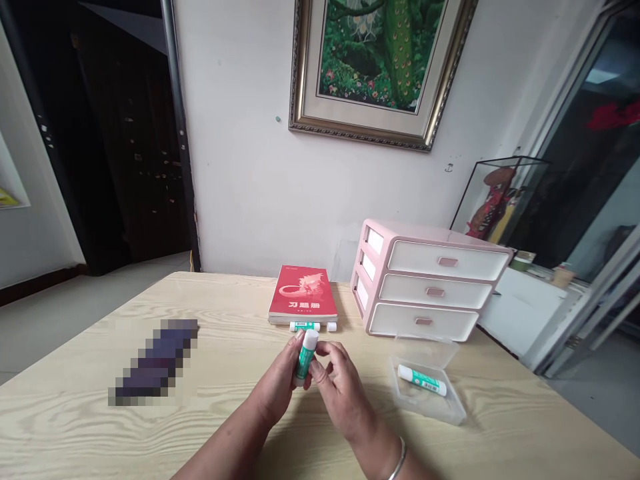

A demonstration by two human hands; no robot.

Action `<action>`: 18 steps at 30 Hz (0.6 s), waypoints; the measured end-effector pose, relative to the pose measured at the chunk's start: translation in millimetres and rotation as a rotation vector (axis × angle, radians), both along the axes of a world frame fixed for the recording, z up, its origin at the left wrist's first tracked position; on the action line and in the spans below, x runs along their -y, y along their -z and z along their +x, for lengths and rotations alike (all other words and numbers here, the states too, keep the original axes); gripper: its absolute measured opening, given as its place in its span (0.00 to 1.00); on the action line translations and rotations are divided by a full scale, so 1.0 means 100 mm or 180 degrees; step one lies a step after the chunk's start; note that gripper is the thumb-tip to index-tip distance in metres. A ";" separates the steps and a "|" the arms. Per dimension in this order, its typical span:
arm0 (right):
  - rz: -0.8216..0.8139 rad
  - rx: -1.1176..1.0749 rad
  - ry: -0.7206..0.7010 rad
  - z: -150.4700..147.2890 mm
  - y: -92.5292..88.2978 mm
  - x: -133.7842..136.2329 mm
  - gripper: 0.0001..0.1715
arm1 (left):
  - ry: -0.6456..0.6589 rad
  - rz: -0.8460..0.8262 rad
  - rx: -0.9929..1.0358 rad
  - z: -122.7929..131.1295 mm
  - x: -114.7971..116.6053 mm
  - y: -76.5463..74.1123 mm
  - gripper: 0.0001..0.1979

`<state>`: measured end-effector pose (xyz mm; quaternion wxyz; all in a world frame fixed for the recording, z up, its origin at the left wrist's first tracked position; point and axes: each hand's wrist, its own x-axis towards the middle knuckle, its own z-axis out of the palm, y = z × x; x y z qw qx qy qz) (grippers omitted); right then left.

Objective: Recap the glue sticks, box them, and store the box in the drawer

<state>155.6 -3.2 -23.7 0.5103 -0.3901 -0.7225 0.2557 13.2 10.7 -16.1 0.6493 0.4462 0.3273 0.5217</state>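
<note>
A green and white glue stick with its white cap on stands nearly upright between my hands, above the table. My left hand is wrapped round it from the left. On the other side, my right hand has curled fingers, its thumb against the lower tube; some fingertips are hidden behind the stick. Just beyond lies a second glue stick, its white cap beside it. To the right, an open clear plastic box holds another glue stick.
A stack of books with a red cover lies at the back of the wooden table. Behind the box stands a pink and white drawer unit. A dark, blurred-out object lies on the left. A framed picture hangs above.
</note>
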 end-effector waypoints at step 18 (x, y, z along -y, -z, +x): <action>0.0261 0.2214 0.1520 1.29 -0.48 0.30 0.15 | 0.0226 0.0424 -0.0552 -0.17 -0.12 0.07 0.31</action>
